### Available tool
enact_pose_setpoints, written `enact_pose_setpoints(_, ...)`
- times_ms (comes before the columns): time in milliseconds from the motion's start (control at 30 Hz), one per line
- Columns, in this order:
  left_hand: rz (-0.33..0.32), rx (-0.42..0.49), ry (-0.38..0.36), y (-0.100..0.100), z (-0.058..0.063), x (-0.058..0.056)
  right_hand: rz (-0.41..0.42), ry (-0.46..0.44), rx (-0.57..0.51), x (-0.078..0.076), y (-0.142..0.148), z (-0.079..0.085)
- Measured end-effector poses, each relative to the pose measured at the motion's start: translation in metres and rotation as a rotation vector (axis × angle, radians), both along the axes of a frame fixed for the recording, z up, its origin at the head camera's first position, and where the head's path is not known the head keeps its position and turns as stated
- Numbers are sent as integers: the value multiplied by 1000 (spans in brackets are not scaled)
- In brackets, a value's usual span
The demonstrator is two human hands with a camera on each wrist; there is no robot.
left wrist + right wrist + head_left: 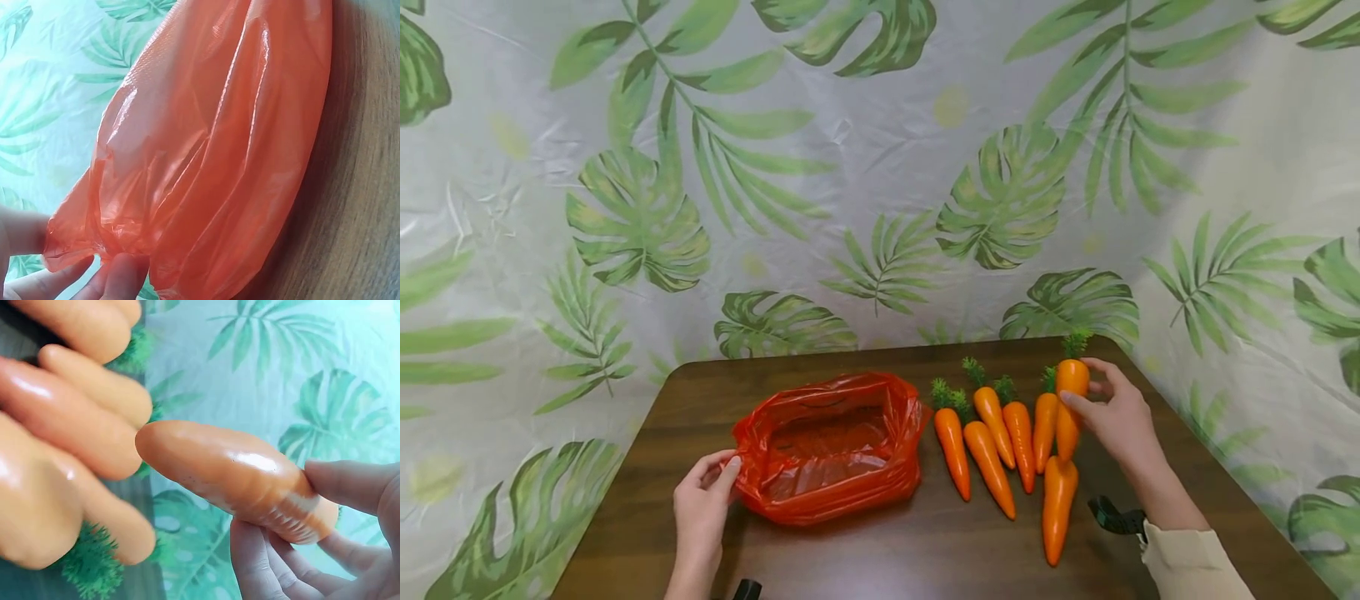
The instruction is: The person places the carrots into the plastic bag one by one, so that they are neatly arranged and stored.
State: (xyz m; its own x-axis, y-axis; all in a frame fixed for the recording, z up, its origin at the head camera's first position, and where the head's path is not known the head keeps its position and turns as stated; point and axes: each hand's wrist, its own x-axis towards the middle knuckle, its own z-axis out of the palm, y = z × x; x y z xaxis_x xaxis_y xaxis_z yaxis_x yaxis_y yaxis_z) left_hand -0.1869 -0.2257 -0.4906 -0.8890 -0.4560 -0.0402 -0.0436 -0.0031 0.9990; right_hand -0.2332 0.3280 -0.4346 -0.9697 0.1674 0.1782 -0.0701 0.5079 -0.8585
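Note:
A red plastic bag (827,508) stands on the table with its mouth spread wide. My left hand (703,496) pinches the bag's rim at its left end; in the left wrist view, thumb and fingers (125,275) hold a gathered fold of the film. On the right, my right hand (1116,417) grips an orange carrot (1072,379) near its green top. That carrot is raised, its tip pointing down over another carrot (1058,517). In the right wrist view the thumb and fingers close around the held carrot (231,469).
Several more carrots (988,467) with green tops lie side by side between the bag and my right hand. The brown wooden table (865,567) backs onto a leaf-patterned sheet (880,167). A black strap (1116,517) sits at my right wrist.

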Motion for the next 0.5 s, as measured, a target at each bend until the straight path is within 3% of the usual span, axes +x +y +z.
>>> enact_pose_setpoints(500, 43, -51, 4, -1, -1, 1, 68, 55, -57, 2, -33, 31)
